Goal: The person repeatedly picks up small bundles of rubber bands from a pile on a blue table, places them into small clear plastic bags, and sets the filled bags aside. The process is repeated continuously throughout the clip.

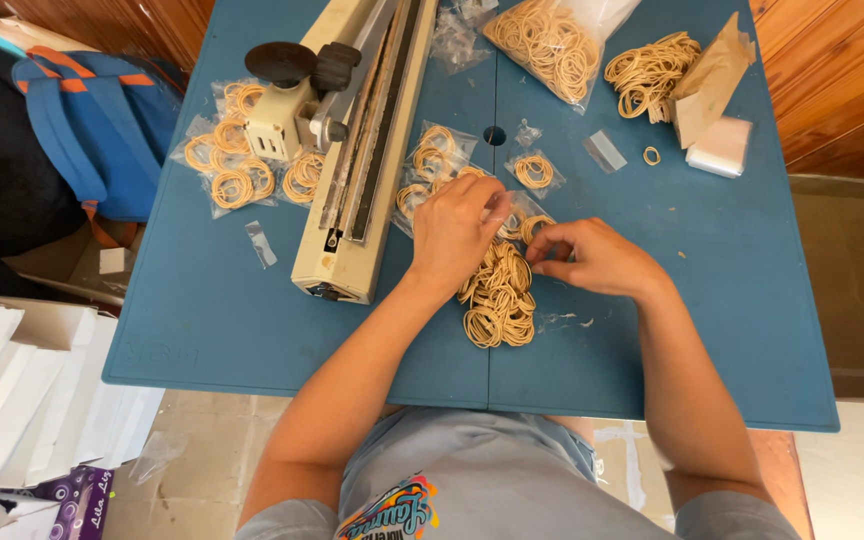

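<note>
My left hand (455, 232) rests knuckles-up on a small clear plastic bag (524, 208) at the top of a loose heap of tan rubber bands (498, 300) on the blue table (672, 300). Its fingers are curled on the bag's edge. My right hand (597, 258) sits just right of the heap, its fingertips pinched together near the bag's mouth on a few bands. Several small filled bags (435, 155) lie just behind my hands.
A cream heat sealer (362, 160) stands left of my hands, with more filled bags (237, 160) beyond it. At the back lie a big bag of bands (552, 40), a loose pile (647, 70), brown paper (712, 80) and a white packet (720, 146). A blue backpack (102, 120) sits left.
</note>
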